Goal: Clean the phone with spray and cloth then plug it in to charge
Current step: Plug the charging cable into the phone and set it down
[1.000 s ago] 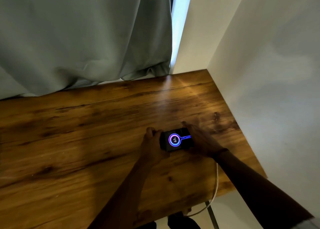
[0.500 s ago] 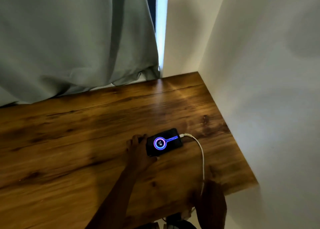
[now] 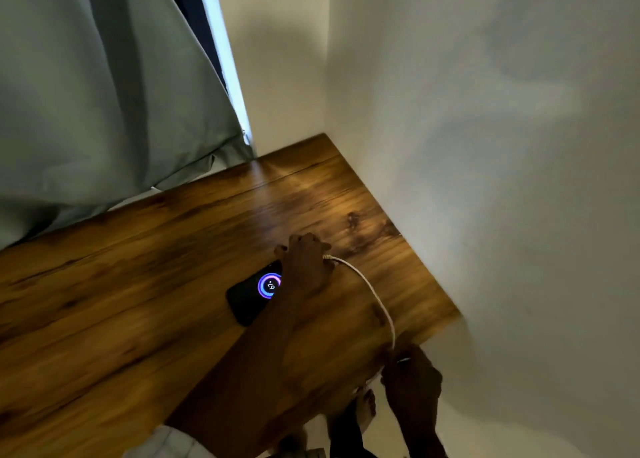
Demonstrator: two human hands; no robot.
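A black phone [image 3: 249,298] lies face up on the wooden table [image 3: 138,284], its screen showing a glowing purple and blue charging ring. A white cable [image 3: 374,294] runs from the phone's far right end in a curve to the table's front edge. My left hand [image 3: 304,267] covers that plugged end of the phone, fingers curled over it. My right hand [image 3: 412,378] is at the front edge of the table, closed on the cable where it drops off. No spray or cloth is in view.
A white wall [image 3: 485,180] bounds the table on the right, meeting it in a corner. A grey-green curtain [image 3: 104,93] hangs over the table's back edge, with a bright gap beside it. Feet show below the table edge.
My left hand moved from the phone's left end to its plugged right end. My right hand came up to the table edge and took the cable. The view shifted left.
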